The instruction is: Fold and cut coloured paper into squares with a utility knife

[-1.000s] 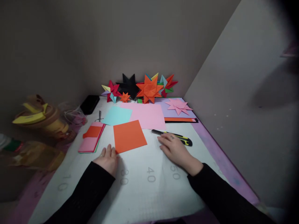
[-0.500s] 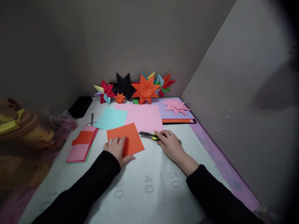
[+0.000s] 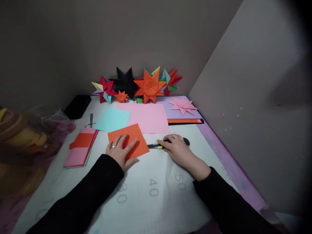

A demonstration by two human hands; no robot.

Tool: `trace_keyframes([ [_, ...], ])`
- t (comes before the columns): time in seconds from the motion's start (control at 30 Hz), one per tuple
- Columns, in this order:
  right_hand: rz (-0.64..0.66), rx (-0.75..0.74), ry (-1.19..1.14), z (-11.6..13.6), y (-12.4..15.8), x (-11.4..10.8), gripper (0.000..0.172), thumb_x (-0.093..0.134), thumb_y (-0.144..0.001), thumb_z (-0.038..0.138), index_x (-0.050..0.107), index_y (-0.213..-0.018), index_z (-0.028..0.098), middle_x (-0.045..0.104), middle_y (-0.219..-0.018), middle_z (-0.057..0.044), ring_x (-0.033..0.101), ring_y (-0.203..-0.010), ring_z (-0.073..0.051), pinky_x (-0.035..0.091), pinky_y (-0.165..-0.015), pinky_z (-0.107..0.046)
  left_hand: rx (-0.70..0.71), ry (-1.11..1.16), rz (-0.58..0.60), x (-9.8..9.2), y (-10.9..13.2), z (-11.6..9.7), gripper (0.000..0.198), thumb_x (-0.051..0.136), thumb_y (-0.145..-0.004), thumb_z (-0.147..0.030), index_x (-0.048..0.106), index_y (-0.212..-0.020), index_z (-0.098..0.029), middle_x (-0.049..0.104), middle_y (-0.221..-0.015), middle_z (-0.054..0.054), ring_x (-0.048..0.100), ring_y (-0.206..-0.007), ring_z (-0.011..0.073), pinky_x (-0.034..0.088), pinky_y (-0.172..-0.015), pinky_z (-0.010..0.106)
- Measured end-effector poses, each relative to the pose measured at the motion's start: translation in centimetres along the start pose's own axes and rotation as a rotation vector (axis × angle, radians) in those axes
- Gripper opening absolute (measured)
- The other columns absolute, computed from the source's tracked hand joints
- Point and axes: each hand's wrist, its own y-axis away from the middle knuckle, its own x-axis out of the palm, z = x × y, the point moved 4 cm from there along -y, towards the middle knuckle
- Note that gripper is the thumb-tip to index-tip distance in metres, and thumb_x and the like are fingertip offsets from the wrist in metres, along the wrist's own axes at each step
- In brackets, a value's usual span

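Note:
My left hand point(image 3: 120, 151) lies flat with fingers spread on an orange paper square point(image 3: 131, 139) on the white cutting mat point(image 3: 151, 188). My right hand point(image 3: 176, 150) is curled over a yellow and black utility knife point(image 3: 158, 146) just right of the orange square; the knife's blade end points left toward the paper and its black tail point(image 3: 186, 141) sticks out past my fingers.
A light blue sheet point(image 3: 112, 119) and a pink sheet point(image 3: 148, 117) lie behind the orange one. A stack of pink and orange papers point(image 3: 79, 151) sits at left. Folded paper stars point(image 3: 148, 86) lean on the back wall; a pink star point(image 3: 182, 105) rests on purple paper.
My left hand slid forward from the mat's near edge onto the orange square. My right hand moved onto the knife and closed over it, drawing it left toward the paper.

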Motion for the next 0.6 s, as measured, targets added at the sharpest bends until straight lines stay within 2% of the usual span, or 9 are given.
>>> trace_keyframes([
  [0.1,0.037,-0.035,-0.018,0.1,0.7,-0.4,0.039,0.054,-0.083,0.011,0.06,-0.118,0.028,0.059,-0.102,-0.008,0.05,-0.097,-0.021,0.035,-0.087,-0.038,0.041,-0.022,0.078,1.0,-0.2,0.0,0.059,0.042,-0.083,-0.059,0.036,-0.137,-0.037,0.021,-0.151,0.011,0.014,-0.136,0.0398,0.019,-0.099,0.061],
  [0.27,0.077,-0.029,-0.011,0.3,1.2,-0.7,0.041,0.054,-0.082,0.011,0.059,-0.119,0.027,0.059,-0.101,-0.008,0.05,-0.096,-0.022,0.038,-0.082,-0.037,0.019,-0.032,0.11,1.5,-0.4,0.0,0.054,0.033,-0.089,-0.05,0.031,-0.14,-0.034,0.019,-0.152,0.01,0.014,-0.137,0.0382,0.017,-0.101,0.061],
  [0.6,0.06,-0.026,0.049,0.7,1.3,-0.3,0.041,0.05,-0.084,0.01,0.059,-0.12,0.027,0.059,-0.103,-0.01,0.049,-0.097,-0.023,0.037,-0.08,-0.037,0.006,-0.012,0.092,1.7,-0.5,0.0,0.057,0.032,-0.089,-0.051,0.027,-0.142,-0.032,0.019,-0.152,0.008,0.013,-0.137,0.0372,0.016,-0.102,0.061],
])
